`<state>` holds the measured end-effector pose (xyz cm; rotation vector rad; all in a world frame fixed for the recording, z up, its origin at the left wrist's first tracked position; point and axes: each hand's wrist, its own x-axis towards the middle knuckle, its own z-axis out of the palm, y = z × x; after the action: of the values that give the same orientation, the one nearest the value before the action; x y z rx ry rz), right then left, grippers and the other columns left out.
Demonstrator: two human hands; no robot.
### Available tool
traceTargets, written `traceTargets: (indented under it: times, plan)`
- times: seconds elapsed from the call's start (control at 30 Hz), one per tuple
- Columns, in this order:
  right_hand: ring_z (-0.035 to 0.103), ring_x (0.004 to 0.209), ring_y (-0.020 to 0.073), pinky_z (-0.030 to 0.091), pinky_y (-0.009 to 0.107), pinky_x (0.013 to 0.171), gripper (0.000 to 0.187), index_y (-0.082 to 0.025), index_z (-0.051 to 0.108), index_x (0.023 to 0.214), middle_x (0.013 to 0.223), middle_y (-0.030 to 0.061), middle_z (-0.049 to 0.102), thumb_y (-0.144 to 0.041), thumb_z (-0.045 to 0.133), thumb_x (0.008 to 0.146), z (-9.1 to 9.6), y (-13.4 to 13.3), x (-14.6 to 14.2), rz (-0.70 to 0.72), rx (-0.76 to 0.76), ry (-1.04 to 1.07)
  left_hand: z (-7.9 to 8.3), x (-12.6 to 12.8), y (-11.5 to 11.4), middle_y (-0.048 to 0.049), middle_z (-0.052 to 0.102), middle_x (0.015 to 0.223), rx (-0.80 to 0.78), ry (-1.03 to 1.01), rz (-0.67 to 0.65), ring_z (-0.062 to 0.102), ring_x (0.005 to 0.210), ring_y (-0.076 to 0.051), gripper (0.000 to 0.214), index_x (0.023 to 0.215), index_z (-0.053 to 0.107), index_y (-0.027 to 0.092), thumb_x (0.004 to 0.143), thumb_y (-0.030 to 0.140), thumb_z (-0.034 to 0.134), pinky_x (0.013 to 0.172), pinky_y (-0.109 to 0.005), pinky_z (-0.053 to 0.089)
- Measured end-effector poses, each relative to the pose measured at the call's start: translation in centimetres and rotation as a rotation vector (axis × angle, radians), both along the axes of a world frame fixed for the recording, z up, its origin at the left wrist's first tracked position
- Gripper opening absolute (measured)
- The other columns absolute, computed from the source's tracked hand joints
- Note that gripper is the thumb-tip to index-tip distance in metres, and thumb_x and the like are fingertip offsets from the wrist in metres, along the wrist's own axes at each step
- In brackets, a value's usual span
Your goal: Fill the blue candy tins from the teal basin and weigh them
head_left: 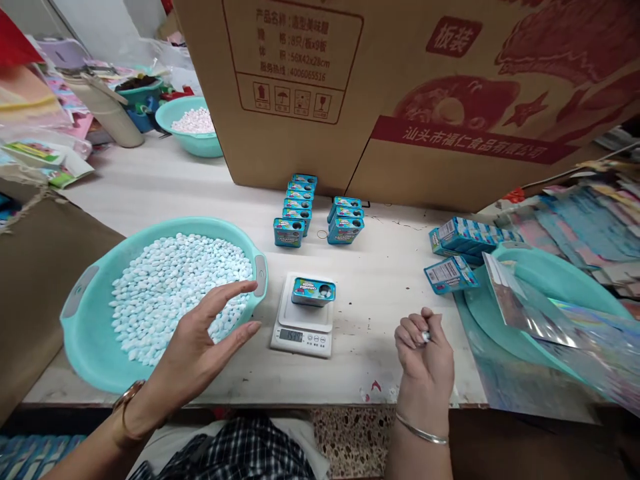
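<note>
Two bare hands, either side of the digital scale (306, 325). Left hand (197, 347): thumb and index spread wide apart, left of the scale, above the near right part of the teal basin (83, 340) of pale sweets (180, 280). Can't tell whether the index tip touches the basin handle behind it. Right hand (424, 343): curled nearly closed, right of the scale, small white piece (426, 337) showing between thumb and fingers. Blue tin (313, 291) lies on the scale platform, window end to the right, white pieces visible in it.

Hidden: the rest of the left fingers, behind index and thumb; whatever else is in the right fist. Scale display starts "15", later digits hard to read. Carton (300, 150) beyond the scale is cut off at top. Right of the scale, plastic film (530, 327) partly covers a second teal basin (595, 270).

Writing: tin label reads "CARAMELO MACIZO", small print too fine. Same-looking tins stand between scale and carton in a left row (289, 233) and a right row (344, 231). Carton print: 板装, 汕头市福仁食品有限公司, hotline 4006065516. Text on the blue packs (451, 273) far right of the scale isn't legible.
</note>
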<state>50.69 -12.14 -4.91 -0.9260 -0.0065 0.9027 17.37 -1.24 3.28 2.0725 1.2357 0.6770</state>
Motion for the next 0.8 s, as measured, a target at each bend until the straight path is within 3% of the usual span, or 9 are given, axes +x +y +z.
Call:
traceTargets:
  times: [0.13, 0.23, 0.43, 0.67, 0.8]
  plan:
    - [0.037, 0.049, 0.0066, 0.036, 0.019, 0.042, 0.011, -0.018, 0.058, 0.079, 0.067, -0.0045, 0.042, -0.015, 0.067, 0.073, -2.6, -1.0, 0.4, 0.006, -0.039, 0.157, -0.8, -0.6, -0.1, -0.0036, 0.061, 0.133, -0.036, 0.017, 0.028, 0.054, 0.127, -0.027, 0.046, 0.129, 0.056, 0.030, 0.086, 0.047, 0.062, 0.111, -0.046, 0.041]
    - [0.036, 0.048, 0.0060, 0.034, 0.017, 0.042, 0.018, -0.018, 0.060, 0.087, 0.067, -0.0056, 0.041, -0.012, 0.065, 0.071, -2.7, -0.9, -0.2, 0.036, -0.031, 0.147, -1.2, -1.1, -0.1, -0.0020, 0.061, 0.133, -0.054, 0.023, 0.050, 0.053, 0.127, -0.026, 0.045, 0.128, 0.057, 0.032, 0.086, 0.046, 0.063, 0.111, -0.044, 0.041]
    - [0.021, 0.042, 0.0036, 0.017, 0.016, 0.037, 0.016, -0.020, 0.061, 0.090, 0.060, -0.0091, 0.034, -0.032, 0.068, 0.082, 0.4, 1.4, -2.8, 0.261, -0.090, -0.076, -1.6, -1.4, -0.3, -0.0001, 0.060, 0.134, -0.082, 0.013, 0.064, 0.052, 0.129, -0.026, 0.045, 0.128, 0.056, 0.034, 0.086, 0.047, 0.063, 0.111, -0.043, 0.041]
    - [0.026, 0.051, 0.0074, 0.020, 0.022, 0.046, 0.028, -0.019, 0.066, 0.094, 0.057, -0.0072, 0.032, -0.046, 0.061, 0.089, 4.0, 4.7, -5.6, 0.511, -0.153, -0.704, -1.9, -2.4, -1.1, -0.0006, 0.061, 0.133, -0.072, -0.007, 0.067, 0.053, 0.128, -0.025, 0.043, 0.127, 0.056, 0.033, 0.086, 0.046, 0.063, 0.110, -0.041, 0.043]
    - [0.026, 0.052, 0.0076, 0.020, 0.023, 0.047, 0.027, -0.019, 0.067, 0.094, 0.059, -0.0065, 0.033, -0.045, 0.060, 0.090, 4.8, 5.7, -6.4, 0.538, -0.158, -0.833, -1.8, -2.9, -1.4, -0.0014, 0.061, 0.132, -0.068, -0.007, 0.079, 0.054, 0.127, -0.025, 0.043, 0.127, 0.055, 0.032, 0.087, 0.045, 0.062, 0.109, -0.040, 0.043]
